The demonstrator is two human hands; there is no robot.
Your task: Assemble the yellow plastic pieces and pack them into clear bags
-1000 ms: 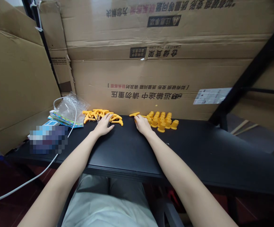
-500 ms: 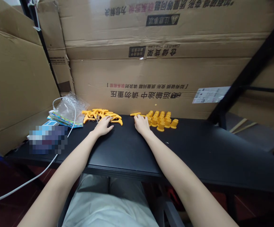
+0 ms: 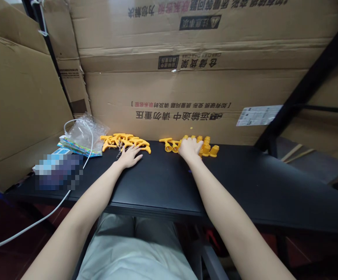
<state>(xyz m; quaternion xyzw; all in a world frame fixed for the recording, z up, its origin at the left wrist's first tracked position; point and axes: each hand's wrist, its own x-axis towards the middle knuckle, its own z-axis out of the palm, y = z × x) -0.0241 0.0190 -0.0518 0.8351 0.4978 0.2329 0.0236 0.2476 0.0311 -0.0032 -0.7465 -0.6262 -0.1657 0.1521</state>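
Observation:
My left hand [image 3: 130, 156] lies palm down with its fingers spread, its fingertips at the near edge of a pile of yellow curved T-shaped plastic pieces [image 3: 110, 142]. Thin dark coiled strands [image 3: 119, 149] show among them. My right hand [image 3: 190, 148] is over the left part of a group of upright yellow cup-shaped pieces [image 3: 213, 151]. Its fingers are curled, and whatever they grip is hidden beneath them. Just left of it, two yellow cup-shaped pieces [image 3: 168, 146] lie with their round openings toward me. A yellow T-shaped piece [image 3: 165, 139] is directly behind them.
A cardboard sheet [image 3: 157, 85] stands along the back of the black tabletop [image 3: 157, 179]. On the left are a clear plastic bag [image 3: 83, 132], a white cable [image 3: 92, 142] and a blurred-out object [image 3: 58, 171]. A black post [image 3: 300, 83] slants up at the right.
My right hand has moved right, from beside the T-shaped piece onto the upright cups. Two cup-shaped pieces now show where it was. My left hand has shifted slightly right and its fingers have spread.

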